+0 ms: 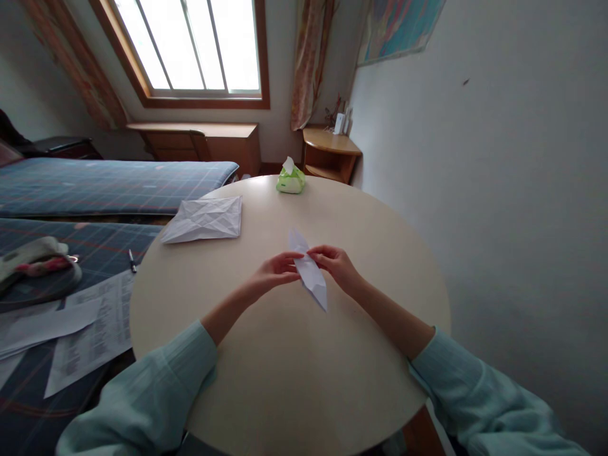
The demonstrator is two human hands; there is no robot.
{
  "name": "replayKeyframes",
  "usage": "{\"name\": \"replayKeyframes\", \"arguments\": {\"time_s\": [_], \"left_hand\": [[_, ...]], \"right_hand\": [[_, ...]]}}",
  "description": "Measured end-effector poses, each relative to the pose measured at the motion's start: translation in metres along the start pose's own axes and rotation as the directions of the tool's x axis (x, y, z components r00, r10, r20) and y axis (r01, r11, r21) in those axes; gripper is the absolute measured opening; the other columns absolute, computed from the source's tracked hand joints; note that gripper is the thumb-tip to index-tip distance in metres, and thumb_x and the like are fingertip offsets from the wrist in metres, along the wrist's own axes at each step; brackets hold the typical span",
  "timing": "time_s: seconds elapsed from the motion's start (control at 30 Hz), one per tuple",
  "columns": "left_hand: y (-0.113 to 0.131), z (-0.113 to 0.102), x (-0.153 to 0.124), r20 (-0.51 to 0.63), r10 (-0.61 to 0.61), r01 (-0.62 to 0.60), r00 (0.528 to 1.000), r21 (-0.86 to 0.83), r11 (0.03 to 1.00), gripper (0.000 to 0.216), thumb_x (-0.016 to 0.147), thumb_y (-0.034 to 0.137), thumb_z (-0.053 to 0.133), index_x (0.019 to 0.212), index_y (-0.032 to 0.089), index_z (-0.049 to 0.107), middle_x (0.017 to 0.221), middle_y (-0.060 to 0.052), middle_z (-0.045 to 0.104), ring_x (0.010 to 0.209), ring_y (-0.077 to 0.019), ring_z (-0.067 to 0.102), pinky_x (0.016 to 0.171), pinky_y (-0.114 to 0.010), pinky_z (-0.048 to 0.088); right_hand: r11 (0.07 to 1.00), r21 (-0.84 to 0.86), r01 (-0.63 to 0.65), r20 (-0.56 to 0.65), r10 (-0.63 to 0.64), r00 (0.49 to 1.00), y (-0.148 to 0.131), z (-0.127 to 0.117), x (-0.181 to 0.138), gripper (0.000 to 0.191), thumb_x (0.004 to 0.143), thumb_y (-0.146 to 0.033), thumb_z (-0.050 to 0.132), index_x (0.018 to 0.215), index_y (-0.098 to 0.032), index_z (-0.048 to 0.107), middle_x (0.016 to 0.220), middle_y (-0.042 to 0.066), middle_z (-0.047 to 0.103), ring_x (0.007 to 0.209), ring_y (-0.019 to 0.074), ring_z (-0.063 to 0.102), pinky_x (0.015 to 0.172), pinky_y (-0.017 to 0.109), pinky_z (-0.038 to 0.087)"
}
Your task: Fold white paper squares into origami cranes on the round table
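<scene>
A narrow piece of folded white paper point(311, 276), pointed at both ends, is held between my two hands above the middle of the round table point(304, 380). My left hand point(277, 269) grips its left edge, thumb and fingers closed on it. From the other side, my right hand point(335, 263) pinches the paper near its middle. The paper slants from upper left to lower right. Its underside and some of my fingertips are hidden.
Creased white sheets point(209, 218) lie at the table's back left, and a green tissue pack point(291, 180) stands at the far edge. On the left bed are printed papers point(95, 329), a pen point(132, 261) and a bag point(38, 269). A wall point(513, 190) runs along the right.
</scene>
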State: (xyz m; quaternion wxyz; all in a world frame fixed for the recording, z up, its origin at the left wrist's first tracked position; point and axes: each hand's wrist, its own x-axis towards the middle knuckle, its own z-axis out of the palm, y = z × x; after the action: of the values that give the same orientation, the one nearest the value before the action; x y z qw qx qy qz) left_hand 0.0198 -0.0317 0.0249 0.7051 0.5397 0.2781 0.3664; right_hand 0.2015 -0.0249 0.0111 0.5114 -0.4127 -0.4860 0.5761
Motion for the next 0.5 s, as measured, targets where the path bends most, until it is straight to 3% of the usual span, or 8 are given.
{"name": "replayKeyframes", "arguments": {"time_s": [0.1,0.3,0.5], "left_hand": [[-0.003,0.000,0.001,-0.052,0.026,-0.025,0.998,0.027,0.999,0.040,0.054,0.020,0.074,0.091,0.015,0.059,0.084,-0.004,0.065,0.079,-0.0153,0.060,0.073,-0.028,0.046],[-0.009,0.002,0.004,-0.289,0.057,-0.036,0.955,0.079,0.996,0.036,0.059,0.041,0.068,0.077,0.013,0.055,0.069,-0.002,0.064,0.064,-0.0132,0.060,0.063,-0.026,0.046],[-0.012,0.001,0.005,-0.409,0.078,-0.055,0.909,0.069,0.996,0.047,0.052,0.040,0.072,0.079,0.016,0.042,0.060,0.002,0.062,0.055,-0.0119,0.058,0.053,-0.023,0.044]], "right_hand": [[0.999,-0.037,0.020,0.003,-0.020,1.000,-0.001,0.002,-0.001,0.015,0.059,-0.026,0.066,0.071,-0.017,0.065,0.065,-0.001,0.064,0.059,0.0097,0.056,0.059,0.025,0.046],[0.995,-0.075,0.061,0.076,-0.055,0.996,0.001,0.008,-0.004,0.020,0.057,-0.029,0.069,0.070,-0.015,0.062,0.057,-0.002,0.061,0.051,0.0088,0.055,0.055,0.025,0.045],[0.990,-0.128,0.055,0.134,-0.038,0.990,-0.001,0.012,-0.007,0.027,0.060,-0.036,0.068,0.072,-0.014,0.059,0.063,0.000,0.062,0.058,0.0099,0.058,0.058,0.025,0.047]]}}
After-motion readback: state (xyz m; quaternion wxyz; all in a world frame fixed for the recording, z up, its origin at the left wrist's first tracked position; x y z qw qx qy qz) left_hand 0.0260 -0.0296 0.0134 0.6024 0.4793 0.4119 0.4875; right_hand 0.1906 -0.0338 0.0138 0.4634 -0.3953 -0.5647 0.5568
